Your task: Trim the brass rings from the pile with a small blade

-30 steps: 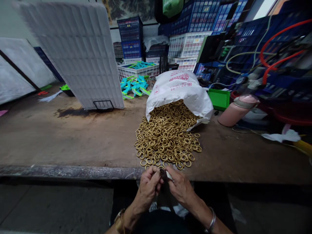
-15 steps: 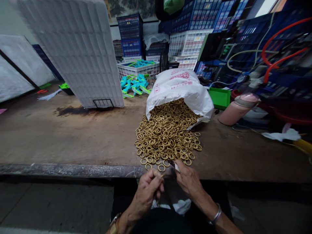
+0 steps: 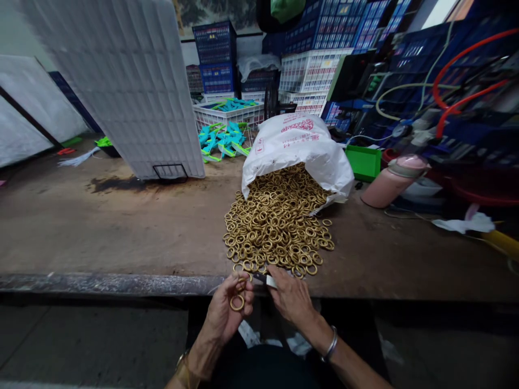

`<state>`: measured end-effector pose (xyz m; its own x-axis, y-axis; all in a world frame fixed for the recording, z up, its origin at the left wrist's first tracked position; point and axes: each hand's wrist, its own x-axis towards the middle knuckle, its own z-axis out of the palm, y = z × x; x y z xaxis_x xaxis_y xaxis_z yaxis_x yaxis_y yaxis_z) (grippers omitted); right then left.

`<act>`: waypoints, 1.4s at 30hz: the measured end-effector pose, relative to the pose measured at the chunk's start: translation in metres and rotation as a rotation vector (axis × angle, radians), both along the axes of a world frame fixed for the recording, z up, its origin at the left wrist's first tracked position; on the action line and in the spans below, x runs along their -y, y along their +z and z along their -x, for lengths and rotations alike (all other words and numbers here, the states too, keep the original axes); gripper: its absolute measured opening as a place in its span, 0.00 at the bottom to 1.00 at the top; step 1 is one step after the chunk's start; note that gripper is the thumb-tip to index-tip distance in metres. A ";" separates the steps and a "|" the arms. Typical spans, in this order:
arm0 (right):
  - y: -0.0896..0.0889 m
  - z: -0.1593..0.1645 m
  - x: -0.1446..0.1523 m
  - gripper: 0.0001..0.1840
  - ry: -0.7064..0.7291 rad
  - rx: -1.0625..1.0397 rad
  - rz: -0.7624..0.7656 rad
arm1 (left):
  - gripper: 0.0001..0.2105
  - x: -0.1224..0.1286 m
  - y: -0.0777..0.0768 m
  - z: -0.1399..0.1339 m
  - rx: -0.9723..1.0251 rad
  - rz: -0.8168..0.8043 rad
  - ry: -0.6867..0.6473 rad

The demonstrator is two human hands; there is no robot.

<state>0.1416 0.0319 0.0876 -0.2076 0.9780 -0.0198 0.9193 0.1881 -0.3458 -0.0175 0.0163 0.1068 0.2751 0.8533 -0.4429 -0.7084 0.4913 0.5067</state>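
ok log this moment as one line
left hand: holding rings | right hand: gripping white-handled tool | ring pile: at mouth of bag

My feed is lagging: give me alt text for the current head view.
A person's left hand holds gold-coloured rings near the table edge; the right hand grips a white-handled tool. Beyond, a heap of similar rings spills from an open white sack.

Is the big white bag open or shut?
Open. The bag's mouth gapes wide at the front, and gold rings spill out of it onto the table.
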 end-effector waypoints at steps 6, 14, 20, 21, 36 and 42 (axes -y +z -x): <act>-0.005 -0.007 -0.001 0.10 -0.039 -0.118 -0.040 | 0.12 0.001 -0.006 -0.009 -0.136 -0.003 0.007; 0.004 -0.005 0.007 0.06 0.083 -0.481 0.007 | 0.13 0.003 -0.011 -0.027 -0.592 -0.245 -0.145; 0.014 0.003 0.003 0.13 -0.032 -0.786 0.192 | 0.12 0.002 -0.006 -0.025 -0.746 -0.424 -0.050; 0.014 0.003 0.002 0.15 -0.049 -0.812 0.225 | 0.12 0.003 -0.006 -0.025 -0.767 -0.467 -0.045; 0.006 0.003 -0.001 0.16 -0.084 -0.824 0.232 | 0.12 0.007 -0.018 -0.025 -0.277 -0.227 -0.171; -0.001 -0.001 0.007 0.08 0.051 -0.495 0.093 | 0.13 0.007 -0.017 -0.024 -0.392 -0.244 -0.110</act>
<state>0.1424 0.0251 0.0871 -0.2619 0.9651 0.0063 0.6312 0.1762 -0.7554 0.0063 0.0097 0.0895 0.2214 0.9205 -0.3219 -0.3912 0.3862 0.8354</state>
